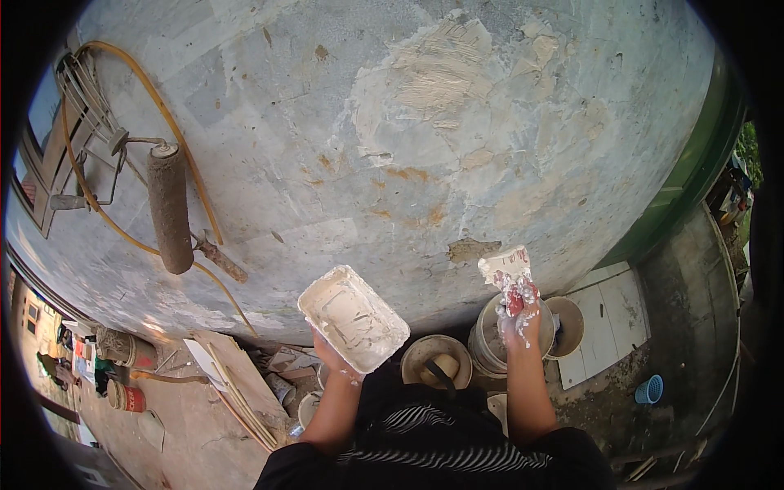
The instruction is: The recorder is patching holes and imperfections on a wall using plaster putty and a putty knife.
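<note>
My left hand is closed around the side of a shallow rectangular tub crusted with white filler, with a layer of filler inside. In my right hand, smeared with the same white paste, is a putty knife. Its blade points up, loaded with filler, and its red handle shows between my fingers. Both hands are apart, in front of a worn grey-blue wall. Higher on the wall is a rough cream patch of filler; a small chipped brown spot lies just left of the knife.
A dirty paint roller hangs at the left beside a yellow hose. Below me stand several buckets, one a pale bucket. Boards lean at lower left. A blue basket sits at right near a green door frame.
</note>
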Demonstrator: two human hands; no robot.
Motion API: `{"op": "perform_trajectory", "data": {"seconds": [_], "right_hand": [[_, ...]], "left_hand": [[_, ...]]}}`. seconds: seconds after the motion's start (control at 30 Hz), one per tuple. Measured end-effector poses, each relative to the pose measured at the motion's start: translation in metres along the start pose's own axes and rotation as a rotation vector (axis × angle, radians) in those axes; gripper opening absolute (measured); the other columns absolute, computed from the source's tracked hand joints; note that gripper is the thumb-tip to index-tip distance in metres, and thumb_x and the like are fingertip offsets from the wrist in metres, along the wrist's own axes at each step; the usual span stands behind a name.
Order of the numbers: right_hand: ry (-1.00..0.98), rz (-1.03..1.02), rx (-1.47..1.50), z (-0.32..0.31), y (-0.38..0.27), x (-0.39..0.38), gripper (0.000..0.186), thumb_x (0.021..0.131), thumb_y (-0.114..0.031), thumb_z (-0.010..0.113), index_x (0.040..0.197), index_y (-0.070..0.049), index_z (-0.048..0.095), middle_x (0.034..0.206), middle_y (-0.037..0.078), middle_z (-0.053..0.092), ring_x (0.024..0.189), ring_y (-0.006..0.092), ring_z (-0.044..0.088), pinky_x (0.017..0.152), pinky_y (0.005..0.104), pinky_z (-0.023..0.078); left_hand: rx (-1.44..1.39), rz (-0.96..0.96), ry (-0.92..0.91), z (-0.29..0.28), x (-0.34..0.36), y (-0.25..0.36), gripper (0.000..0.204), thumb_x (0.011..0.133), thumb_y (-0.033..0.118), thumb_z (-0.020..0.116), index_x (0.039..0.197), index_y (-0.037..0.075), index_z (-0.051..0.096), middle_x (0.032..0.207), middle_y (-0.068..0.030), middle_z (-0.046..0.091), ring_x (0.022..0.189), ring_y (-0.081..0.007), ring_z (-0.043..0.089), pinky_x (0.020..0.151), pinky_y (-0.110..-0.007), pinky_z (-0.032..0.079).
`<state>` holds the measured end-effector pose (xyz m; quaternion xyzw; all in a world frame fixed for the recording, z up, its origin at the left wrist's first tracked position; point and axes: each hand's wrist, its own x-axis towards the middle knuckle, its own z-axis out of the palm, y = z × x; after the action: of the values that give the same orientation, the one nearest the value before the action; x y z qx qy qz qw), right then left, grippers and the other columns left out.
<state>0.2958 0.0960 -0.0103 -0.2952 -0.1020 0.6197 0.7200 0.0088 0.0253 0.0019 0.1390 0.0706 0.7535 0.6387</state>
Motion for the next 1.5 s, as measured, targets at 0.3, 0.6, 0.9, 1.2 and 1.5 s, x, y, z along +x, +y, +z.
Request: {"op": "perform_trajectory", "data": {"seconds": [0.3,0.6,0.9,1.2,1.5], "right_hand": [[-0.018,-0.338,-0.059,-0.054,-0.022,0.058,0.015,0.089,-0.009,0.051,0.103,-0.003,0.052,0.087,0.006,0.059,0.072,0.015,0.058,0.058,0.0267,0.048],[0.147,-0.575,-0.273,-0.033,-0.062,0.087,0.023,0.089,-0.003,0.049,0.112,0.003,0.052,0.1,0.008,0.061,0.086,0.0138,0.059,0.074,0.0265,0.048],[0.151,-0.707,-0.614,0.002,-0.053,0.102,0.024,0.086,0.0,0.051,0.109,0.005,0.05,0.094,0.011,0.062,0.08,0.0164,0.061,0.071,0.0281,0.048],[0.26,-0.894,-1.005,0.036,-0.037,0.11,0.037,0.083,-0.003,0.055,0.116,0.009,0.044,0.096,0.018,0.061,0.085,0.0239,0.062,0.073,0.0308,0.048],[0.122,-0.743,-0.586,0.013,-0.068,0.094,0.033,0.085,-0.001,0.052,0.116,0.009,0.044,0.097,0.014,0.061,0.086,0.0181,0.06,0.073,0.0288,0.048]], "left_hand": [[0.091,0.06,0.004,-0.007,0.001,-0.001,0.058,0.09,0.047,0.031,0.132,0.007,0.037,0.125,-0.0149,0.049,0.106,-0.0374,0.054,0.087,-0.053,0.046],[0.148,0.034,0.054,-0.003,-0.002,-0.004,0.057,0.09,0.049,0.032,0.132,0.011,0.038,0.126,-0.0121,0.049,0.106,-0.0368,0.054,0.085,-0.053,0.047],[0.198,0.05,0.01,-0.009,0.001,-0.008,0.06,0.089,0.052,0.033,0.133,0.011,0.037,0.128,-0.0119,0.047,0.107,-0.0364,0.053,0.086,-0.053,0.047],[0.176,0.055,0.053,-0.016,0.003,-0.011,0.061,0.089,0.052,0.033,0.134,0.011,0.036,0.129,-0.0126,0.046,0.109,-0.0368,0.052,0.088,-0.053,0.045],[0.149,0.069,0.023,-0.014,0.0,-0.006,0.06,0.089,0.051,0.033,0.134,0.011,0.035,0.13,-0.0129,0.046,0.11,-0.0382,0.051,0.088,-0.055,0.045]]}}
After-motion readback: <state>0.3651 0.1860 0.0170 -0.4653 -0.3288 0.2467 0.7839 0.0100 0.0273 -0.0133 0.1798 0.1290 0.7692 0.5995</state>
